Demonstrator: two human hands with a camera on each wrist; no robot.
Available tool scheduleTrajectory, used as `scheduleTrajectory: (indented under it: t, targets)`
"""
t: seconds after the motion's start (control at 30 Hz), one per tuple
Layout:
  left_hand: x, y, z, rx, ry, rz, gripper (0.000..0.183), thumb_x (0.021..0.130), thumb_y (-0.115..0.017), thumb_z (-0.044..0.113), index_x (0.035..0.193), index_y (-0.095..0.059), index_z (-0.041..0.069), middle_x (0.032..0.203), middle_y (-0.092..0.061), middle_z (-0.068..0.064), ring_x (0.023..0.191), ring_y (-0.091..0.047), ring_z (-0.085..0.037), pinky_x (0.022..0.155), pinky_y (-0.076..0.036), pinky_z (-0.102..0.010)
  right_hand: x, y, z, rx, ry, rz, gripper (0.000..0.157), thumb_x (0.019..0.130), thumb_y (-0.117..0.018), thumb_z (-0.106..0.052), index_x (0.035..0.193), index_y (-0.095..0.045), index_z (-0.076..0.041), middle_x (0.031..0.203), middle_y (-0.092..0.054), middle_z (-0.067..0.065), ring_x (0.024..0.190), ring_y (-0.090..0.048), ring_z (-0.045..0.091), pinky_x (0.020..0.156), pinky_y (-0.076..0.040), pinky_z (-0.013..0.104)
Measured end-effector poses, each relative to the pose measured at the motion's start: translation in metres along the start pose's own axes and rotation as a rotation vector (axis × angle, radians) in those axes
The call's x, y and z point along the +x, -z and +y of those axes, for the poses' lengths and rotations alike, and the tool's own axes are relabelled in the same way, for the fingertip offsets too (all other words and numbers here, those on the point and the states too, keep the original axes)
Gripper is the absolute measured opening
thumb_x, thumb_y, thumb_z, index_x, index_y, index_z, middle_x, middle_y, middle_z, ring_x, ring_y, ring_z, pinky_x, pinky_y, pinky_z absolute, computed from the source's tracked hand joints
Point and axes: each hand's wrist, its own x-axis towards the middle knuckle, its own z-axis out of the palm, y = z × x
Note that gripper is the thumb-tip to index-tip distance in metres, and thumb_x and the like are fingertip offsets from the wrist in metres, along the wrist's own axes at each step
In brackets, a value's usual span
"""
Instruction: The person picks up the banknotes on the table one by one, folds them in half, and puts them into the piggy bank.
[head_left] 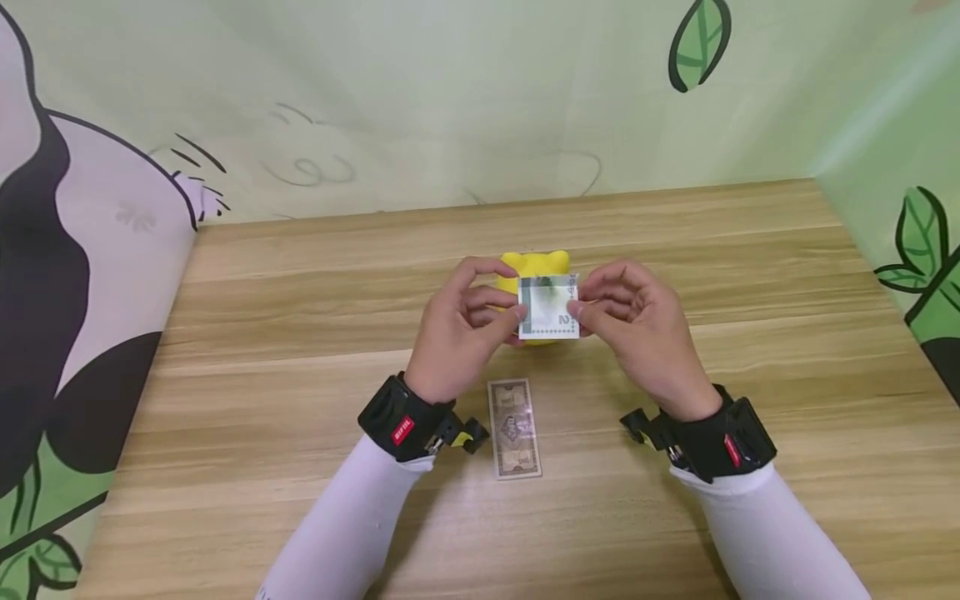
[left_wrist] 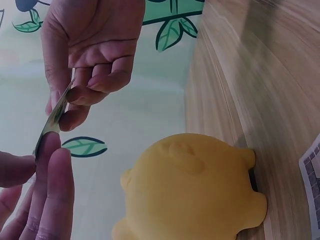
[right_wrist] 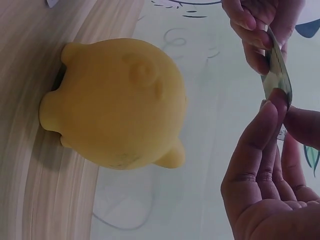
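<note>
A greenish-white banknote (head_left: 549, 308), its visible face squarish and apparently folded, is stretched between both hands above the table. My left hand (head_left: 467, 333) pinches its left edge between thumb and fingers. At the opposite edge my right hand (head_left: 647, 333) pinches it the same way. Both wrist views show the note (right_wrist: 278, 75) nearly edge-on and slightly bent. Beyond and below the hands stands a yellow piggy bank (left_wrist: 190, 200) on its short legs, partly covered by the note in the head view. A brownish banknote (head_left: 514, 429) lies flat on the table, nearer to me.
The wood-grain table (head_left: 300, 333) extends to both sides of the hands. Behind it rises a pale green wall (head_left: 450, 100) with cartoon drawings, and another printed wall (head_left: 900, 125) borders the right side. Each wrist wears a black strap with a small camera mount.
</note>
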Motion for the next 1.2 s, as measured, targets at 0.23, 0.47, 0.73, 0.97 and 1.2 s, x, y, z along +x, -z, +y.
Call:
scheduleTrajectory:
  t: [0.23,0.47,0.73,0.97,1.2]
  targets:
    - [0.0010,0.0009,-0.0049,0.028,-0.004,0.015,0.023,0.085,-0.066,-0.007,0.102,-0.055,0.004,0.095,-0.064,-0.014,0.065,-0.066,-0.026,0.059,-0.061,-0.039,0.0010,0.0009,-0.0005,-0.017,0.010,-0.038,0.026,0.086,-0.070,-0.002,0.111,-0.064,-0.001,0.096,-0.068,0.014,0.081,-0.063,0.029,0.067,-0.059,0.027]
    - [0.0003,0.0015,-0.0037,0.070,0.035,0.020,0.020,0.086,-0.068,-0.002,0.100,-0.060,0.011,0.099,-0.060,-0.008,0.065,-0.066,-0.025,0.060,-0.060,-0.036,0.0003,0.0015,-0.0015,-0.072,0.011,-0.045,0.029,0.086,-0.072,-0.004,0.114,-0.065,-0.005,0.097,-0.065,0.014,0.085,-0.061,0.026,0.069,-0.057,0.024]
    - [0.0001,0.0007,-0.0042,0.068,0.062,0.010,0.023,0.085,-0.069,-0.003,0.102,-0.061,0.008,0.099,-0.060,-0.009,0.071,-0.067,-0.028,0.062,-0.060,-0.036,0.0001,0.0015,-0.0011,-0.112,0.025,-0.032,0.031,0.085,-0.072,-0.005,0.115,-0.067,-0.007,0.097,-0.064,0.012,0.087,-0.059,0.024,0.066,-0.054,0.019]
    - [-0.0003,0.0001,-0.0048,0.142,0.090,0.026,0.030,0.083,-0.071,-0.003,0.109,-0.066,0.010,0.096,-0.062,-0.006,0.073,-0.068,-0.019,0.062,-0.060,-0.035,0.0007,0.0007,0.0005,-0.188,0.025,-0.035,0.032,0.084,-0.072,-0.002,0.116,-0.068,-0.007,0.098,-0.065,0.011,0.087,-0.058,0.020,0.069,-0.054,0.018]
    - [-0.0009,-0.0008,-0.0078,0.316,0.071,0.049,0.021,0.083,-0.074,0.004,0.103,-0.074,0.012,0.091,-0.064,0.001,0.072,-0.066,-0.010,0.063,-0.060,-0.029,0.0009,-0.0004,0.0044,-0.340,0.052,-0.021,0.019,0.086,-0.071,-0.003,0.105,-0.072,-0.005,0.099,-0.066,0.007,0.085,-0.059,0.013,0.072,-0.053,0.022]
